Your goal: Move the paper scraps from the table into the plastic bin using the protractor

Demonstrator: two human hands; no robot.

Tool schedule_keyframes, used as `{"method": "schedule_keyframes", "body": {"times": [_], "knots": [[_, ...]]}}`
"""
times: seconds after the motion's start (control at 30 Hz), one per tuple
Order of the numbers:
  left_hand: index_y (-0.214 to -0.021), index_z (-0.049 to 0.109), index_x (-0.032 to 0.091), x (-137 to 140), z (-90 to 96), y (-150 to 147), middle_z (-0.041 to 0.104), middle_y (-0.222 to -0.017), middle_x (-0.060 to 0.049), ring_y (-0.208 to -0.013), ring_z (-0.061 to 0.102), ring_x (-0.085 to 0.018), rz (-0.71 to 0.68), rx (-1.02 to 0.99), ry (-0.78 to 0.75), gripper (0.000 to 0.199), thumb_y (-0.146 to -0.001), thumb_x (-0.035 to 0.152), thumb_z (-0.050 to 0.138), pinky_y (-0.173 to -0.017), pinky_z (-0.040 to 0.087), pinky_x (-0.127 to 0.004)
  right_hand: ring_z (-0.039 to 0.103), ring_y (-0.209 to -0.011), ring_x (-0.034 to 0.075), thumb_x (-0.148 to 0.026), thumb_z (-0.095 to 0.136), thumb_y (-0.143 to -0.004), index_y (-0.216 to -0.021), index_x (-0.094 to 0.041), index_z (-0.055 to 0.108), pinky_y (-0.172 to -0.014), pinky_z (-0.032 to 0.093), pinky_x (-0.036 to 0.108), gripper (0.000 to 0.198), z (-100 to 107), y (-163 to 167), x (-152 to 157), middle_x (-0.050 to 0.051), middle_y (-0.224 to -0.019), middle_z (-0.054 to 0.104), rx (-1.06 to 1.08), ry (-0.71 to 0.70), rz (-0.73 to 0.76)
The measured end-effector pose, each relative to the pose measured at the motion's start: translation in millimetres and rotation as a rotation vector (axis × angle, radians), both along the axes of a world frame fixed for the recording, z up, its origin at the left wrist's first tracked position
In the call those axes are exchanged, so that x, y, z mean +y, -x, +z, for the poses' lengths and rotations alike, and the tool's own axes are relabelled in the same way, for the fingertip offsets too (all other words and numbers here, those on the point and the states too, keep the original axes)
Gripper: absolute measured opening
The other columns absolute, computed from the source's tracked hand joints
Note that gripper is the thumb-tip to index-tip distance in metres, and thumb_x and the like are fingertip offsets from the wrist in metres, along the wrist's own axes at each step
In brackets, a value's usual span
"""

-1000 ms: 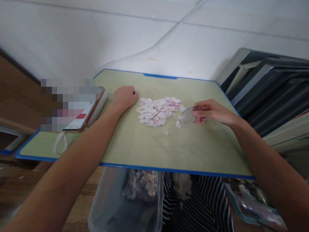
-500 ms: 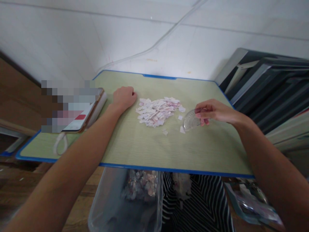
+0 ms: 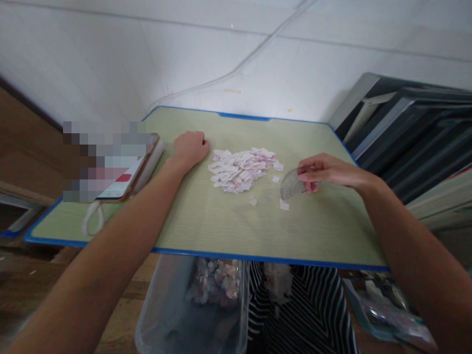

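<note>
Paper scrap (image 3: 284, 205) shifted rightward, protractor (image 3: 289, 187) in right hand (image 3: 321, 170), bin (image 3: 157, 309) holding pieces (image 3: 216, 281)

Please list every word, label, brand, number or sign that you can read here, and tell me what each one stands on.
No text can be read with certainty.
Protractor: scale marks show, but any numbers are too small to read.
Phone screen: partly masked by pixel blocks; no words legible on the rest.
Paper scraps: faint coloured marks, too small and blurred to read.
</note>
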State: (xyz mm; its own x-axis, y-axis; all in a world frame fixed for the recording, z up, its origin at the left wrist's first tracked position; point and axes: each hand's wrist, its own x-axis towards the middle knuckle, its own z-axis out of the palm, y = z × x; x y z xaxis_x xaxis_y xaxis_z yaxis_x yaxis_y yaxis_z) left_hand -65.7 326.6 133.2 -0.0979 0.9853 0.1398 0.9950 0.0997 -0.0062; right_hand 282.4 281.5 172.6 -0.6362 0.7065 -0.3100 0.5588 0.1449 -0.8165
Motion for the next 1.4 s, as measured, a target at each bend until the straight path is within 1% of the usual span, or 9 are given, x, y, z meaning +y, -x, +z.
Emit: {"method": "schedule_keyframes", "body": {"times": [0.13,0.33,0.43,0.6,0.83,1.13,1.23,1.3,1.4], "knots": [[-0.117,0.069,0.014,1,-1.0,1,0.071,-0.117,-0.017,-0.109,0.064,-0.032,0.009,-0.005,-0.010,0.049,-0.091,0.033,0.032,-0.087,0.049,-0.040,0.065,-0.056,0.013,-0.050,0.072,-0.081,-0.076,-0.016,0.061,-0.052,0.050,0.024,0.036,-3,3,-2,0.002,-0.062,0.068,-0.028,0.057,0.029],[-0.117,0.069,0.016,0,-0.5,1,0.071,-0.118,-0.016,-0.110,0.064,-0.031,0.010,-0.020,-0.007,0.047,-0.092,0.034,0.034,-0.089,0.049,-0.039,0.062,-0.054,0.011,-0.047,0.070,-0.084,-0.071,-0.016,0.058,-0.052,0.048,0.022,0.035,1,20,-18,0.000,-0.058,0.063,-0.086,0.197,0.258],[-0.117,0.069,0.016,-1,0.2,0,0.071,-0.118,-0.016,-0.110,0.064,-0.031,0.020,-0.017,-0.005,0.046,-0.092,0.033,0.034,-0.089,0.049,-0.039,0.061,-0.055,0.011,-0.046,0.069,-0.084,-0.070,-0.016,0.057,-0.053,0.049,0.022,0.035,4,29,-28,0.000,-0.059,0.062,-0.134,0.259,0.339],[-0.116,0.070,0.017,-2,2.2,-1,0.072,-0.116,-0.016,-0.108,0.065,-0.032,0.018,-0.007,-0.005,0.046,-0.091,0.033,0.034,-0.086,0.050,-0.039,0.060,-0.055,0.011,-0.049,0.070,-0.082,-0.070,-0.016,0.056,-0.053,0.049,0.022,0.037,6,35,-38,-0.001,-0.060,0.060,-0.163,0.320,0.369],[-0.116,0.070,0.018,-2,2.9,0,0.072,-0.115,-0.015,-0.106,0.065,-0.031,0.019,-0.001,-0.003,0.047,-0.091,0.034,0.034,-0.084,0.050,-0.039,0.062,-0.057,0.011,-0.053,0.070,-0.084,-0.071,-0.017,0.055,-0.055,0.048,0.022,0.041,5,34,-33,-0.001,-0.061,0.061,-0.153,0.350,0.418],[-0.118,0.069,0.016,-2,2.3,-1,0.071,-0.117,-0.017,-0.110,0.064,-0.032,0.021,-0.029,0.008,0.047,-0.091,0.033,0.034,-0.088,0.049,-0.041,0.060,-0.057,0.010,-0.056,0.072,-0.082,-0.071,-0.016,0.057,-0.055,0.047,0.021,0.044,6,35,-34,-0.002,-0.062,0.059,-0.171,0.393,0.448],[-0.118,0.069,0.015,-2,2.4,-1,0.071,-0.117,-0.018,-0.109,0.065,-0.033,0.014,-0.012,0.004,0.048,-0.091,0.033,0.034,-0.087,0.050,-0.041,0.060,-0.056,0.010,-0.054,0.072,-0.082,-0.071,-0.016,0.059,-0.055,0.046,0.021,0.042,7,33,-33,-0.002,-0.061,0.060,-0.144,0.365,0.467],[-0.117,0.069,0.015,-2,2.6,-1,0.071,-0.117,-0.018,-0.109,0.065,-0.033,0.012,0.000,0.007,0.048,-0.091,0.034,0.033,-0.086,0.050,-0.041,0.060,-0.055,0.010,-0.054,0.072,-0.082,-0.070,-0.016,0.059,-0.055,0.046,0.022,0.042,9,29,-31,-0.001,-0.059,0.062,-0.088,0.305,0.422],[-0.117,0.069,0.016,-2,3.2,-1,0.071,-0.117,-0.017,-0.109,0.064,-0.033,0.011,0.006,0.011,0.049,-0.090,0.034,0.033,-0.086,0.050,-0.040,0.061,-0.054,0.011,-0.055,0.075,-0.079,-0.069,-0.017,0.060,-0.055,0.047,0.024,0.042,12,22,-24,0.000,-0.058,0.064,0.025,0.158,0.214]]}}
